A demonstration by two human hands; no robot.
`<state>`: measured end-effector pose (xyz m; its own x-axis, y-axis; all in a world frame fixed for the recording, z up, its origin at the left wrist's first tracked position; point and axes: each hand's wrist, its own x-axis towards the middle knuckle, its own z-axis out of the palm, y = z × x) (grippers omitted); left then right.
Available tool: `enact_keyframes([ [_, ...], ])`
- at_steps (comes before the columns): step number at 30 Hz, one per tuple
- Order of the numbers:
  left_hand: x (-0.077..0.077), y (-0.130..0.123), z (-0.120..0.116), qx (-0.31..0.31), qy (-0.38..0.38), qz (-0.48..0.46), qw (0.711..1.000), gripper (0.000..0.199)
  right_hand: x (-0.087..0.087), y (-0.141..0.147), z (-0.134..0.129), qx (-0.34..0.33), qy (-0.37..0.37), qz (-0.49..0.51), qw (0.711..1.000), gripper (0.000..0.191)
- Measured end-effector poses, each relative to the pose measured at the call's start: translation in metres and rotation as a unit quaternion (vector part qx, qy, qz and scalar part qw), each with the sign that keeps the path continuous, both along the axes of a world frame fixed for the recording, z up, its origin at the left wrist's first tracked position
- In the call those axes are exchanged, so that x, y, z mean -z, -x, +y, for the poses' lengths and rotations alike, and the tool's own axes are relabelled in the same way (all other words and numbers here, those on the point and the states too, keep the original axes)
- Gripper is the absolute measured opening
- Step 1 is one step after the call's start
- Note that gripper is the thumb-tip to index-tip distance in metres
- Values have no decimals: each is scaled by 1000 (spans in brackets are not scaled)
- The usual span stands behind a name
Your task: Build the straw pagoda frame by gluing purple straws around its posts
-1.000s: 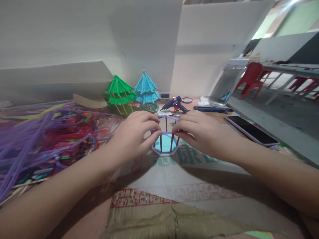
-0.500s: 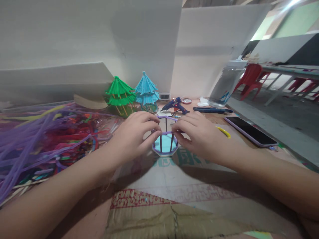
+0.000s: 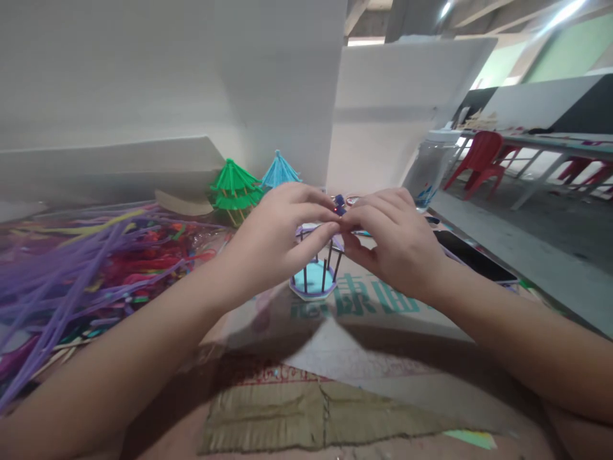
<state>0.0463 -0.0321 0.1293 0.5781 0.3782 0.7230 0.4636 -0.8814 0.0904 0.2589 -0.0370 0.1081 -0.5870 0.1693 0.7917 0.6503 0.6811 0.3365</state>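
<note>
A small frame stands on the cardboard before me: an octagonal light-blue base (image 3: 313, 276) edged in purple, with several thin dark posts (image 3: 305, 276) rising from it. A purple pipe cleaner ring (image 3: 337, 245) sits tilted around the post tops; one front post ends free below it. My left hand (image 3: 299, 227) arches over the frame, thumb and forefinger pinched. From the other side my right hand (image 3: 385, 233) meets it, its fingers also pinched. Both sets of fingertips come together at the ring's upper right edge, hiding the exact spot they grip.
Behind stand a green tiered paper-like roof (image 3: 235, 185) and a blue one (image 3: 279, 171). A glue gun (image 3: 340, 203) is mostly hidden behind my fingers. Left lies a heap of purple pipe cleaners (image 3: 81, 255); right, a phone (image 3: 474, 255) and a water bottle (image 3: 431, 166).
My hands have drawn together and shifted right and slightly up, fingertips now meeting. The ring, level on the posts before, is now tilted, and one front post stands free of it.
</note>
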Motion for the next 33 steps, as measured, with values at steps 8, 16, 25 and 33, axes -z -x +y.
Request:
enact_keyframes([
  [8,-20,-11,-15,-45,-19,-71,996,14,-27,4,-13,21,-6,62,998,9],
  [16,-23,3,-28,-69,-67,-137,986,15,-43,28,-13,11,2,101,995,16],
  [25,-18,-4,-43,-61,-69,-158,983,21,-42,31,-14,13,-48,149,988,15],
  [33,-10,-8,-27,52,133,-228,963,19,-38,24,-15,50,-114,131,984,13],
])
